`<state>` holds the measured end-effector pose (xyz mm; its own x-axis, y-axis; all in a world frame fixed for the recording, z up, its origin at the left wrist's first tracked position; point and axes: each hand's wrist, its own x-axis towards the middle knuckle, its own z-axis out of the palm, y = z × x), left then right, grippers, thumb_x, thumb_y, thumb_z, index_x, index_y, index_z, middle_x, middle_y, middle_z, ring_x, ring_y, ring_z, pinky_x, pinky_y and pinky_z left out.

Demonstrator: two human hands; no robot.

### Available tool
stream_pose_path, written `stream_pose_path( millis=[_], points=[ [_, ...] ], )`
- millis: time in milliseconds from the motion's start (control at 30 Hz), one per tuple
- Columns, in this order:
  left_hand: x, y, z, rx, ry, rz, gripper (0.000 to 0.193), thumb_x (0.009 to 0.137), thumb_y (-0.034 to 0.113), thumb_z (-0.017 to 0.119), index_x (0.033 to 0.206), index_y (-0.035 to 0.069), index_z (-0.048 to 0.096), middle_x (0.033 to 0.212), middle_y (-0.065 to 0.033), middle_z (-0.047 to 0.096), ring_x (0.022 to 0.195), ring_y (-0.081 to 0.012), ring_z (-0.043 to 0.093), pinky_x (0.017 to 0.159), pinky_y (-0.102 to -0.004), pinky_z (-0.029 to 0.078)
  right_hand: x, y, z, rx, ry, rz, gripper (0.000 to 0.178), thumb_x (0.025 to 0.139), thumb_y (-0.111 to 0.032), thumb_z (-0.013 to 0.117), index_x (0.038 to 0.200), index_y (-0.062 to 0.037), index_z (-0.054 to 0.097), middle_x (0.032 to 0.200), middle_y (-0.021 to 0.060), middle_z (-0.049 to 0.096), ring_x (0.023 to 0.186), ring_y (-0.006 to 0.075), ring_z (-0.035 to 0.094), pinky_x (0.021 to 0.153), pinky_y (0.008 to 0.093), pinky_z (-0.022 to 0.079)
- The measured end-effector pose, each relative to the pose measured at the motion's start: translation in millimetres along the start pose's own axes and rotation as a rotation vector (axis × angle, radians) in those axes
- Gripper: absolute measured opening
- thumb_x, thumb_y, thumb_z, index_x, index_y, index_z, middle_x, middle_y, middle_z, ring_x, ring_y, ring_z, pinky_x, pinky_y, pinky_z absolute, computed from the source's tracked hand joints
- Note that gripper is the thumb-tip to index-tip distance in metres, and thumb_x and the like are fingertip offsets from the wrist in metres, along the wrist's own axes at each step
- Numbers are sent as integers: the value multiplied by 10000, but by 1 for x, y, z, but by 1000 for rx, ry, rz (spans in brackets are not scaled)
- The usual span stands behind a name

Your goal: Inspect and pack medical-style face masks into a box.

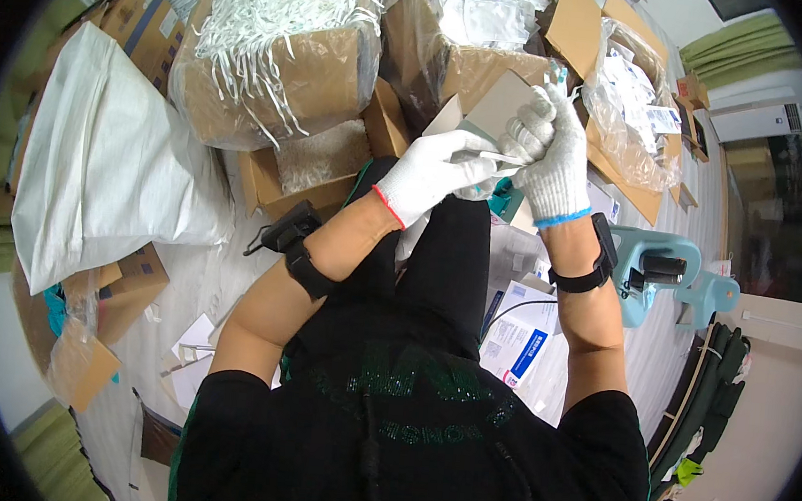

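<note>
My left hand (437, 172), in a white knit glove with a red cuff, is closed in a pinch. A thin white strip (502, 159) shows at its fingertips, right against the other hand. My right hand (554, 154), in a matching glove with a blue cuff, is raised with its fingers curled into a fist. Slim teal-tipped pieces (556, 72) stick out above that fist; their kind is too small to make out. Just behind both hands stand the pale flaps of an open carton (502, 106). My fingers hide most of what they grip.
Ahead are cartons of white shredded paper (279, 5), flat white packets (495, 18) and more packets (635, 95). A large white sack (116, 162) leans at left. Blue plastic stools (651, 251) stand at right. A printed white box (519, 335) lies on the floor by my leg.
</note>
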<state>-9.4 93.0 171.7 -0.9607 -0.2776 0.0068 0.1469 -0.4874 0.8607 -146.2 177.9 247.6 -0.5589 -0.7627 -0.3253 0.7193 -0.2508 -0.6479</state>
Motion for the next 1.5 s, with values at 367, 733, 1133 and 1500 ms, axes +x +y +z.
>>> stream_pose_path(
  millis=[367, 733, 1133, 1500],
  points=[
    [-10, 2, 1, 576, -53, -109, 229, 941, 192, 605, 875, -5, 700, 695, -43, 631, 632, -73, 555, 596, -253, 451, -14, 7, -21, -536, 33, -295, 288, 965, -316, 589, 778, -97, 591, 541, -49, 408, 476, 67, 362, 444, 242, 302],
    [-52, 67, 17, 612, -415, 14, 145, 920, 140, 626, 910, -4, 630, 728, -136, 571, 665, -185, 566, 652, -315, 471, -83, -5, -10, -1121, -688, 76, 236, 900, -247, 713, 805, -34, 673, 636, -10, 580, 546, 44, 522, 484, 228, 424],
    [-75, 114, -82, 730, -231, 149, 216, 939, 172, 573, 765, 55, 622, 668, -15, 530, 565, -142, 503, 594, -274, 424, -146, -44, -32, -666, -1, 496, 180, 947, -177, 514, 795, -81, 519, 754, -7, 473, 570, 104, 456, 533, 293, 407],
    [14, -34, -20, -293, -118, -97, 273, 1011, 148, 492, 1204, -29, 571, 974, -58, 600, 725, -73, 533, 551, -187, 400, -48, -24, -2, 41, -241, 144, 422, 970, -304, 537, 595, -181, 389, 476, -45, 328, 387, 110, 324, 362, 278, 296]
  ],
)
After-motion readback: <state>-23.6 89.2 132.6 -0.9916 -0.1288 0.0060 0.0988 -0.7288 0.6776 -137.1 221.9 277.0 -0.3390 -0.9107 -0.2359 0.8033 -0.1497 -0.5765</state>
